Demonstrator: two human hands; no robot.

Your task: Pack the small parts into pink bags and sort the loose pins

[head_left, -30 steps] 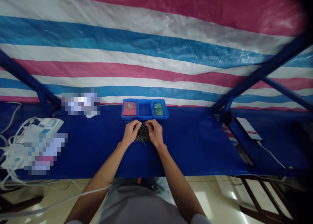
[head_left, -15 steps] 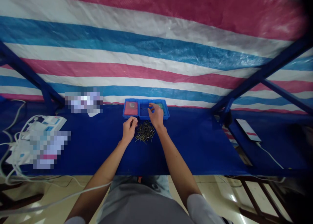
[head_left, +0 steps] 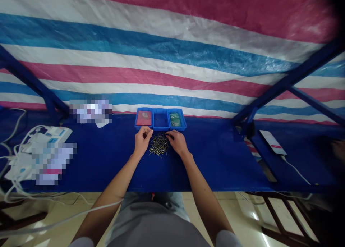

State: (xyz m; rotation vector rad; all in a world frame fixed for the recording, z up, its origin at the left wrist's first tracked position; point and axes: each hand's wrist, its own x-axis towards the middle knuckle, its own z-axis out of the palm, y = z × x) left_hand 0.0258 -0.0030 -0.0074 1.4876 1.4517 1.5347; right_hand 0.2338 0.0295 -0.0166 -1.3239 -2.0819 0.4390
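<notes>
A loose pile of thin brass-coloured metal pins (head_left: 159, 145), like screws or nails, lies on the blue table between both hands. My left hand (head_left: 142, 141) is at the pile's left side, thumb and fingertips pinched together; whatever they hold is too small to make out. At the upper right edge of the pile, my right hand (head_left: 177, 141) has its fingers bent and closed, and I cannot see what is between them. Just beyond stand three blue bins: a left bin with a red lining (head_left: 144, 118), a middle bin (head_left: 161, 124) with a few thin pieces, and a right bin with a green lining (head_left: 176, 119).
White power strips and cables (head_left: 58, 132) lie at the left, beside blurred items. A phone (head_left: 272, 142) on a white cable rests at the right. Blue frame bars (head_left: 272, 92) slant up either side, before a striped sheet (head_left: 172, 71).
My right hand has come back from over the middle and right bins to the pile's edge, uncovering those bins. My left hand stays nearly in place, still pinched.
</notes>
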